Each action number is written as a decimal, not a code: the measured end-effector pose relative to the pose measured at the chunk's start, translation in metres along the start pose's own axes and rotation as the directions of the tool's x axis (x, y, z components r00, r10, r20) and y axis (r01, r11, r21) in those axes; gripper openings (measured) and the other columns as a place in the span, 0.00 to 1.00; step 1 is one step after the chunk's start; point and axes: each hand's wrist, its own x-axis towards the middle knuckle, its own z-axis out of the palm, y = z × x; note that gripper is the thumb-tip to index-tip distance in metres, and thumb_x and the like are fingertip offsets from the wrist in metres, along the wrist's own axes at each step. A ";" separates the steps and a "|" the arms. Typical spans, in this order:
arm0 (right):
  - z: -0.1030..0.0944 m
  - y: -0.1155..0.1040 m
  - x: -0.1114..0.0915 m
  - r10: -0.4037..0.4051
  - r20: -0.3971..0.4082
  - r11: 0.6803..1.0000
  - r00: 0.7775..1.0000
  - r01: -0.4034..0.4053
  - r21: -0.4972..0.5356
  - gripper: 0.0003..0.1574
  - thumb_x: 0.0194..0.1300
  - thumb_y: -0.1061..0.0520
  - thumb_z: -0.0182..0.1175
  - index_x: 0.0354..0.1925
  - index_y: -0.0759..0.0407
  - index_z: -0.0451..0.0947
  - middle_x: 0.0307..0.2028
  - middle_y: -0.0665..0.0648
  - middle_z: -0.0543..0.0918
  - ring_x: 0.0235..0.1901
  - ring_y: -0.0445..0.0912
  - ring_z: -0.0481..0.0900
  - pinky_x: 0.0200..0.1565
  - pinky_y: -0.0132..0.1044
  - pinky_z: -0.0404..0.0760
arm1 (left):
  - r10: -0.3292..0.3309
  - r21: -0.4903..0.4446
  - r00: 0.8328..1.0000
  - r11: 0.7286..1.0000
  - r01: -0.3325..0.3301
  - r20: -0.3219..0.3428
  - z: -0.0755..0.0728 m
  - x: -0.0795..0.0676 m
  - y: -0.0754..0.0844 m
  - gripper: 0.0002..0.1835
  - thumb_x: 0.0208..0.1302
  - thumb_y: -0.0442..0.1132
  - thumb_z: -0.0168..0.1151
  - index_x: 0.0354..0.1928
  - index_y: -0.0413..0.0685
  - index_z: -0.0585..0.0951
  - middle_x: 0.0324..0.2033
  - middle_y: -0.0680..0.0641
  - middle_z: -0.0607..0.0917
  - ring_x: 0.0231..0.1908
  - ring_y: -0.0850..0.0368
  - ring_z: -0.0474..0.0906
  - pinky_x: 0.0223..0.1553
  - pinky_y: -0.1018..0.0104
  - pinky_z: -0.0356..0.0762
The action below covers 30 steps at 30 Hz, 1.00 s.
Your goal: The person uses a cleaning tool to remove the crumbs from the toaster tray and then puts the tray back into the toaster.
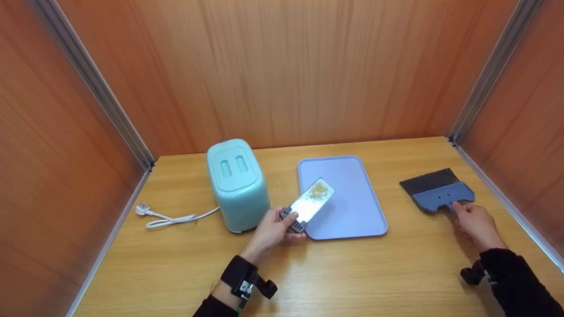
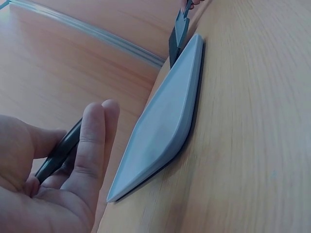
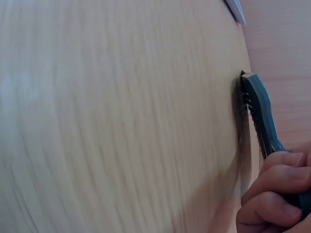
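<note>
My left hand [image 1: 274,226] grips the grey slotted end of a narrow, shiny crumb tray [image 1: 306,210], thumb on top. Yellowish crumbs [image 1: 320,191] lie in a patch near its far end. The crumb tray is tilted above the left side of a lavender serving tray [image 1: 352,189]; in the left wrist view only its dark edge shows between thumb and fingers. Over at the right, my right hand [image 1: 478,222] holds a blue brush [image 1: 445,196] by its handle. The brush's dark bristles [image 1: 429,179] point away from me, close over the table, and the fingers curl round the handle.
Left of the serving tray stands a mint-green toaster [image 1: 244,202] with a lid over its top. Its white cord and plug [image 1: 176,219] lie on the wooden table [image 1: 335,273]. Wood-grain panels [image 1: 308,75] enclose the back and both sides.
</note>
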 end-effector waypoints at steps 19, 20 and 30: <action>0.032 -0.068 -0.032 -0.295 -0.102 0.954 0.950 0.299 0.029 0.37 0.80 0.27 0.50 0.38 0.59 0.75 0.23 0.46 0.70 0.25 0.42 0.69 0.26 0.36 0.67 | -0.049 0.005 0.997 0.999 0.049 0.062 0.003 0.004 0.009 0.17 0.83 0.37 0.55 0.66 0.36 0.72 0.53 0.33 0.86 0.42 0.47 0.92 0.61 0.47 0.87; 0.035 -0.072 -0.034 -0.305 -0.091 0.950 0.948 0.310 0.044 0.36 0.80 0.28 0.51 0.38 0.59 0.75 0.22 0.46 0.70 0.24 0.42 0.69 0.26 0.36 0.67 | -0.051 0.002 0.996 0.999 0.051 0.067 0.004 0.005 0.010 0.17 0.83 0.36 0.54 0.66 0.36 0.72 0.53 0.32 0.85 0.42 0.47 0.91 0.61 0.47 0.87; 0.073 -0.123 -0.070 -0.410 0.037 0.910 0.911 0.406 0.087 0.32 0.82 0.33 0.52 0.49 0.61 0.77 0.25 0.50 0.71 0.27 0.45 0.70 0.28 0.34 0.67 | -0.038 0.005 0.992 0.999 0.038 0.116 0.012 0.010 0.014 0.18 0.82 0.32 0.54 0.67 0.34 0.71 0.54 0.32 0.84 0.41 0.50 0.90 0.57 0.52 0.89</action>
